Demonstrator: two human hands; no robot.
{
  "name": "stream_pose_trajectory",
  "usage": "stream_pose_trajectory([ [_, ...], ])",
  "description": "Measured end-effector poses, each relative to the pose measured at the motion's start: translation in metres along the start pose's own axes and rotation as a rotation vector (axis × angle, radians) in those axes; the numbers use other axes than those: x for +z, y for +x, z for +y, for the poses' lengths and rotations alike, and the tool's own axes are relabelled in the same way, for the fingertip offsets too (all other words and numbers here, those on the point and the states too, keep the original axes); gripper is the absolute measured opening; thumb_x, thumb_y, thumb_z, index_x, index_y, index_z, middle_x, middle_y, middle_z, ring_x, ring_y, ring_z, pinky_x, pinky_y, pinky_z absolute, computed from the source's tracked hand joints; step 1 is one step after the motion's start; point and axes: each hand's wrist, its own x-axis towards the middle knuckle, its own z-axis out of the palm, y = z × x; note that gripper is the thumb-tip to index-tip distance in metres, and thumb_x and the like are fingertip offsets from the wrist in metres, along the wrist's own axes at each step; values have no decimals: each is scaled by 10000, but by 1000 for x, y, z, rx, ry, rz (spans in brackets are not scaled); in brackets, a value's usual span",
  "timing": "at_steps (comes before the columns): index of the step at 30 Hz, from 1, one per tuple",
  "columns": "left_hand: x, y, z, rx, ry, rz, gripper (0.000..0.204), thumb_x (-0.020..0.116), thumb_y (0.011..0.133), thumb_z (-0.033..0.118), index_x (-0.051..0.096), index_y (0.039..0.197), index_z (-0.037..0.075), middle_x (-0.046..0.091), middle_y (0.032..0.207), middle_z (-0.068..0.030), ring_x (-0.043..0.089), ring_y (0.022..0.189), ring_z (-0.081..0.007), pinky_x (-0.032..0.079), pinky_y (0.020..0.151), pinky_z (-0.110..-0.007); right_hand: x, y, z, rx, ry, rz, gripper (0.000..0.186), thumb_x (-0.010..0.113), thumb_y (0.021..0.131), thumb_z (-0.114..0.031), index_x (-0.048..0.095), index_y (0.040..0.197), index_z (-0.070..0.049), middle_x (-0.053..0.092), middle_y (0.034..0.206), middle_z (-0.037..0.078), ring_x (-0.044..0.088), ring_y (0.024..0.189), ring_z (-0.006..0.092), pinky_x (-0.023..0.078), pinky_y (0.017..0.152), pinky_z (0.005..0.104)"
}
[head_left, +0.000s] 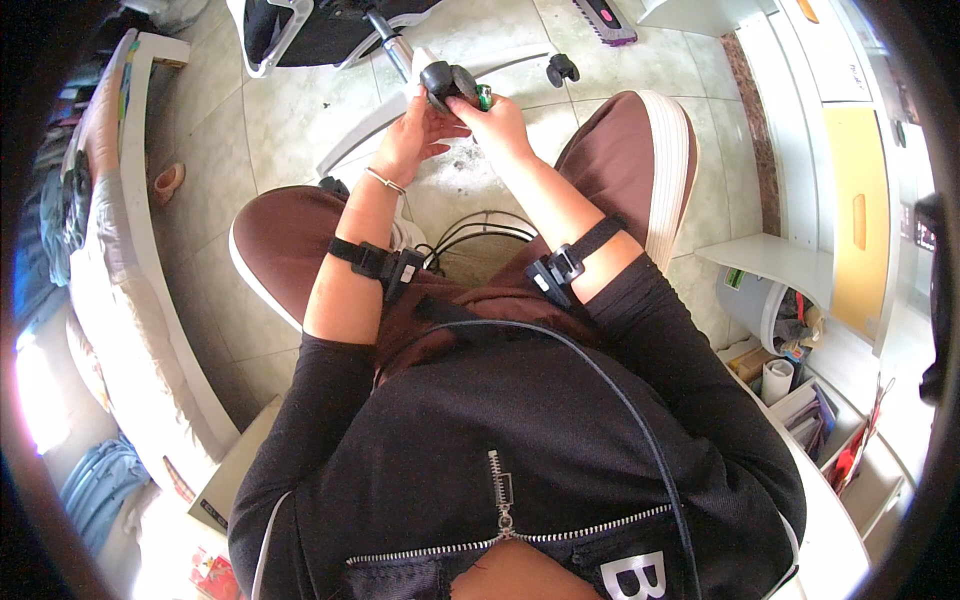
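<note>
A black twin-wheel caster [447, 84] sits at the near end of one leg of a swivel chair. My left hand [412, 138] closes around its left side and underside, with some fingers curled below it. Against the caster's right side, my right hand [492, 122] presses its thumb and curled fingers. A small green object [485, 97] shows in the right hand beside the caster; its kind cannot be made out. The chair base's pale legs [360, 135] spread over the floor, and another black caster [563, 69] is on the right leg.
The chair's black seat [330, 25] is at the top. A bed [150, 300] runs along the left, near a small shoe [169, 184]. White and yellow cabinets [855, 200] and a grey bin [752, 310] line the right. Black cables [480, 222] lie between my knees.
</note>
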Motion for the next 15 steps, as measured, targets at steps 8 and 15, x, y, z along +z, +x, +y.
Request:
stream_pose_trajectory([
  [8, 1, 4, -9, 54, 35, 89, 590, 251, 956, 576, 592, 1047, 103, 684, 951, -51, 629, 921, -128, 422, 745, -247, 3, -4, -4, 14, 61, 5, 158, 664, 805, -171, 654, 851, -21, 611, 747, -7, 508, 634, 57, 394, 546, 228],
  [15, 1, 3, -10, 79, 84, 46, 593, 233, 968, 552, 566, 1125, 87, 622, 1083, -45, 587, 983, -140, 416, 791, -269, 2, -10, -13, 92, 128, 16, 142, 661, 795, -164, 650, 814, -24, 604, 723, -9, 507, 613, 63, 391, 533, 230],
])
